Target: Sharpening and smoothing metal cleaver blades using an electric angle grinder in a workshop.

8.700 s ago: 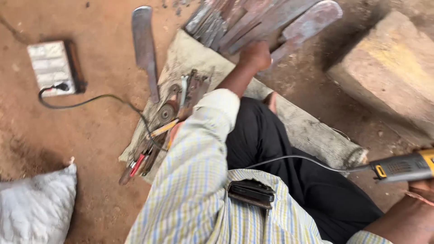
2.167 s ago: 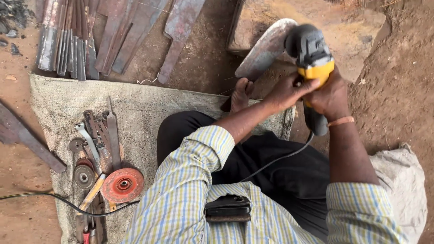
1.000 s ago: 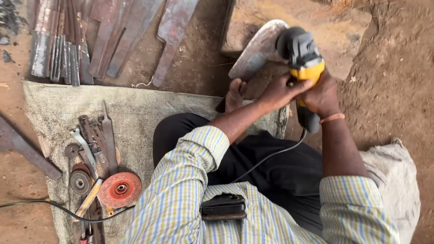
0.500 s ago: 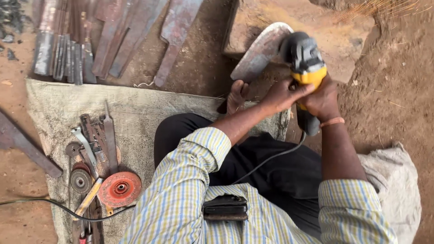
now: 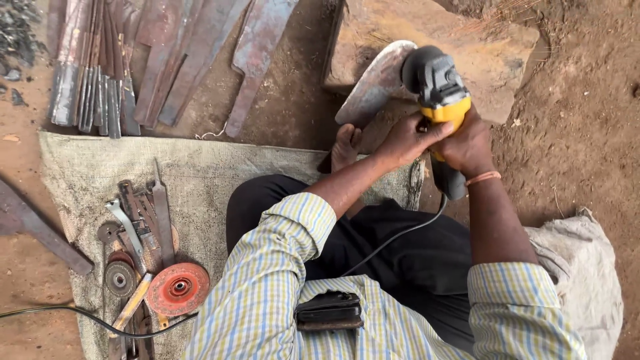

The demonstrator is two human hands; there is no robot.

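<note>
Both hands grip a yellow and black angle grinder (image 5: 440, 90) at the upper middle. My left hand (image 5: 405, 139) wraps its side just below the yellow body. My right hand (image 5: 470, 143) closes around the grip from the right, an orange band on the wrist. The grinder's head rests against a broad curved metal blade (image 5: 375, 83) that lies on a stone block (image 5: 480, 47). A bare foot (image 5: 345, 147) presses on the blade's lower end. The grinder's black cord (image 5: 393, 240) runs down across my dark trousers.
A row of rusty metal blades (image 5: 160, 53) lies on the dirt at the top left. On a burlap sack (image 5: 220, 173) sit an orange grinding disc (image 5: 178, 289), a grey disc (image 5: 120, 278), wrenches and files (image 5: 143, 220). A white bag (image 5: 587, 267) lies at the right.
Earlier my left hand reached among the blades and my right held the grinder aside. Now both hands hold the grinder on the blade; in the last second it shifted slightly.
</note>
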